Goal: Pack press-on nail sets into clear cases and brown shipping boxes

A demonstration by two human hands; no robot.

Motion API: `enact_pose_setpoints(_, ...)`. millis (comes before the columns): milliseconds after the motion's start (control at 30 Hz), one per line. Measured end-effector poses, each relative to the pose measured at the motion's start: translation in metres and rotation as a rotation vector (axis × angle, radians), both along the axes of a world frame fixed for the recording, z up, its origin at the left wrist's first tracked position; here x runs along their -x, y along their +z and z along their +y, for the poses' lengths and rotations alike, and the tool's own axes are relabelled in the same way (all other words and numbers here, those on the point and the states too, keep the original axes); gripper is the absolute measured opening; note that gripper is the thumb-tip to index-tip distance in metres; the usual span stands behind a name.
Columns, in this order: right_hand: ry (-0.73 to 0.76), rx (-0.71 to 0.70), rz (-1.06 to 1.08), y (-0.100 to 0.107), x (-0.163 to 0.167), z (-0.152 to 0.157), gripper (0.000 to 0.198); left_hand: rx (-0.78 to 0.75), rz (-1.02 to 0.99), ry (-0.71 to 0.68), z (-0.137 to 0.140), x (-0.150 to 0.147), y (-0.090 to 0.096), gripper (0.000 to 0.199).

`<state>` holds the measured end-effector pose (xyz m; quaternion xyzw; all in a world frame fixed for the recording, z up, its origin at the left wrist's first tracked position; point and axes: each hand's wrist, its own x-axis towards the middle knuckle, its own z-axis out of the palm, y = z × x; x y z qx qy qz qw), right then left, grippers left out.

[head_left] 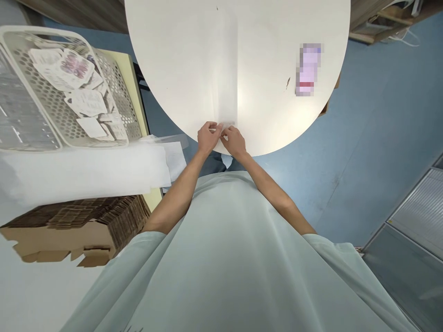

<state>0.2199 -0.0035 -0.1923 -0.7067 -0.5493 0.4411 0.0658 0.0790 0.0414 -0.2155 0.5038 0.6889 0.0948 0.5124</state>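
A long, translucent whitish sheet or sleeve point(227, 74) lies lengthwise on the round white table point(173, 60), running away from me. At its near end, by the table's front edge, both hands meet. My left hand point(208, 138) pinches the left corner between thumb and fingers. Close beside it, my right hand point(234, 141) has its fingers bent and closed on the right part of the same end. Whether the piece is a flat sheet or an open sleeve, I cannot tell.
On the table's right lies a pixelated pinkish item point(309, 69). To the left stand a perforated basket point(126, 103) of printed cards, a stack of white sheets point(90, 173) and a bundle of folded cardboard boxes point(69, 235). Shelving point(391, 20) stands at the far right.
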Motion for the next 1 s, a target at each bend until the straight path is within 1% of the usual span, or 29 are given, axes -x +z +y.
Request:
enact_pose_setpoints(133,0.026,0.007,0.011,-0.008,0.004,-0.001,0.018,0.042,0.103,-0.008,0.005,-0.009,-0.004,0.016)
enact_pose_setpoints(200,0.016,0.007,0.022,-0.009,0.001,-0.003,0.019,0.053,0.128,-0.007,0.007,-0.01,-0.006,0.015)
enact_pose_setpoints(267,-0.037,0.003,0.008,-0.008,-0.007,-0.005,0.02,0.062,0.154,-0.004,0.009,-0.01,-0.008,0.016)
enact_pose_setpoints(367,-0.181,0.015,-0.051,-0.007,-0.024,-0.006,0.021,0.081,0.186,-0.006,0.011,-0.011,-0.009,0.015)
enact_pose_setpoints(433,-0.268,0.049,-0.077,-0.009,-0.035,-0.006,0.024,0.083,0.213,-0.011,0.013,-0.012,-0.009,0.013)
enact_pose_setpoints(500,-0.324,0.096,-0.07,-0.014,-0.042,-0.004,0.027,0.076,0.238,-0.02,0.013,-0.014,-0.008,0.011)
enact_pose_setpoints(600,-0.365,0.138,-0.027,-0.02,-0.045,0.001,0.029,0.054,0.247,-0.034,0.01,-0.018,-0.005,0.008)
enact_pose_setpoints(733,-0.371,0.131,-0.002,-0.024,-0.041,0.005,0.028,0.037,0.258,-0.053,0.004,-0.019,-0.002,0.011)
enact_pose_setpoints(867,-0.404,0.122,0.042,-0.027,-0.037,0.007,0.028,0.051,0.266,-0.062,-0.002,-0.017,-0.008,0.018)
enact_pose_setpoints(933,-0.443,0.127,0.07,-0.029,-0.035,0.007,0.028,0.006,0.256,-0.034,-0.005,-0.014,-0.012,0.016)
enact_pose_setpoints(967,-0.46,0.133,0.083,-0.03,-0.035,0.007,0.029,-0.05,0.241,-0.02,-0.007,-0.013,-0.013,0.017)
enact_pose_setpoints(1000,-0.472,0.14,0.094,-0.03,-0.035,0.007,0.029,-0.124,0.217,-0.021,-0.008,-0.011,-0.013,0.023)
